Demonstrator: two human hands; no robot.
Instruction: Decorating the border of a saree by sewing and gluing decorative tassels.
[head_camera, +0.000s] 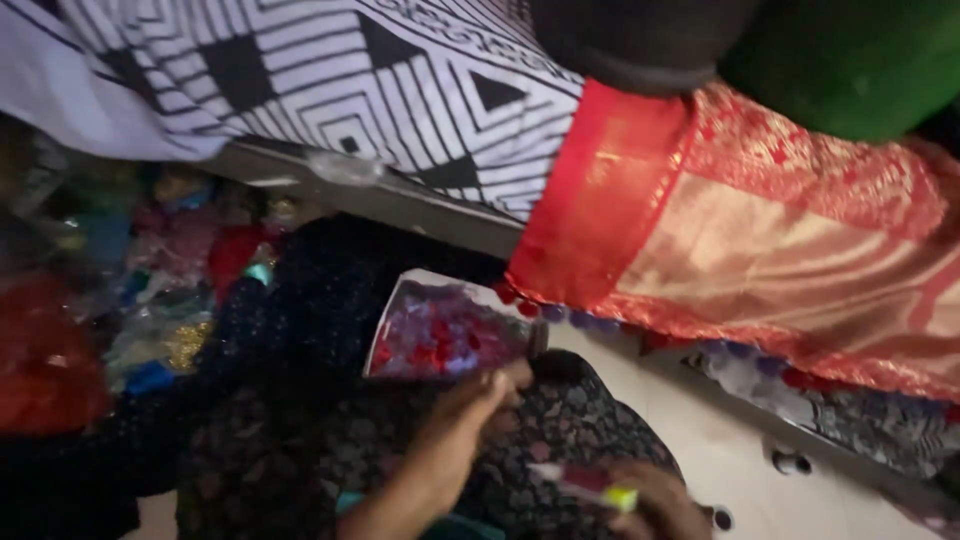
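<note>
Carefully, keep the left hand pinched on the near edge of the clear packet of red and purple beads, level over the lap; the right hand curls round a small tube

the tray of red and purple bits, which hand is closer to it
Left. The left hand reaches up to the near edge of the tray of red and purple bits. The right hand sits lower, apart from it, holding a small tube with a yellow-green cap.
</note>
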